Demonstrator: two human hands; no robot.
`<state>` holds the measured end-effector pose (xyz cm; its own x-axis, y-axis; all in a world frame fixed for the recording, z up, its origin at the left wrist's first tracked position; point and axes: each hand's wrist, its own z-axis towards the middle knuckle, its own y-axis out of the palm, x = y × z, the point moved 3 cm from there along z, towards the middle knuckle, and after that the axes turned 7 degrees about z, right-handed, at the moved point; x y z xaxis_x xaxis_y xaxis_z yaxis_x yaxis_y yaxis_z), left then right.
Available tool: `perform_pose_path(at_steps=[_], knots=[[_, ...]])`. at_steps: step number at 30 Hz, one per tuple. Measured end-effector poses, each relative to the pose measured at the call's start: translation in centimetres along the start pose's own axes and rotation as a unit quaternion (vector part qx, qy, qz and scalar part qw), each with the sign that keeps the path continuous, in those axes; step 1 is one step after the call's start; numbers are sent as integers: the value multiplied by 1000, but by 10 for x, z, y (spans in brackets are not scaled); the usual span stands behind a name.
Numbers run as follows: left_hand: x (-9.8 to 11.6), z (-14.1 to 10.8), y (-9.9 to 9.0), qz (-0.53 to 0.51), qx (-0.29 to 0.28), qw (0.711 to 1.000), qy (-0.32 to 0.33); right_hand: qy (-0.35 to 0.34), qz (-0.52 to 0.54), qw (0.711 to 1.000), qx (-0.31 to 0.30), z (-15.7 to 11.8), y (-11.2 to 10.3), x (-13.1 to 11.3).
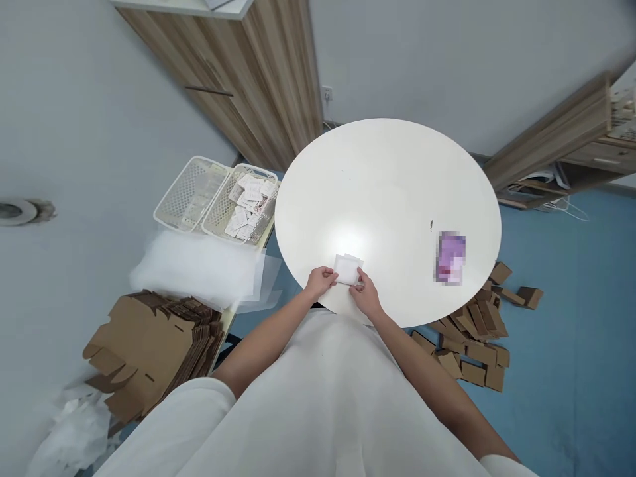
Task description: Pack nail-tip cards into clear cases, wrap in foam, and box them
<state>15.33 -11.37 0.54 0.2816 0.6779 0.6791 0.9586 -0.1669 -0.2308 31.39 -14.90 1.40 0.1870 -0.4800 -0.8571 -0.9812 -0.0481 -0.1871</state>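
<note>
A small white flat packet (347,269), squarish and with a thin layer sticking out at its far edge, is between my hands just above or on the near part of the round white table (387,179). My left hand (322,281) pinches its left edge between thumb and fingers. On the opposite side, my right hand (366,292) is closed on the right edge and near right corner. What is inside the packet, if anything, cannot be made out.
At left stand a white basket of small packets (248,205), another white basket (191,192), white translucent sheets (199,265) and stacked flat cardboard boxes (144,351). Folded brown boxes (472,338) lie on the floor at right. A blurred purple item (450,258) rests on the table.
</note>
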Motion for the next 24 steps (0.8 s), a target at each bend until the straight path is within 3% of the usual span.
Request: perform_pose_path(at_steps=[4, 8, 13, 19, 24], knots=[[0, 8, -13, 6, 61, 997, 42, 14, 27, 999, -36, 13, 10, -10], [9, 18, -39, 74, 109, 986, 99, 16, 51, 998, -45, 33, 32, -28], [24, 37, -88, 104, 153, 975, 122, 30, 80, 994, -66, 65, 74, -57], [46, 82, -147, 89, 204, 961, 163, 6, 101, 993, -65, 113, 133, -98], [58, 115, -176, 95, 211, 941, 247, -12, 88, 994, -64, 149, 166, -119]])
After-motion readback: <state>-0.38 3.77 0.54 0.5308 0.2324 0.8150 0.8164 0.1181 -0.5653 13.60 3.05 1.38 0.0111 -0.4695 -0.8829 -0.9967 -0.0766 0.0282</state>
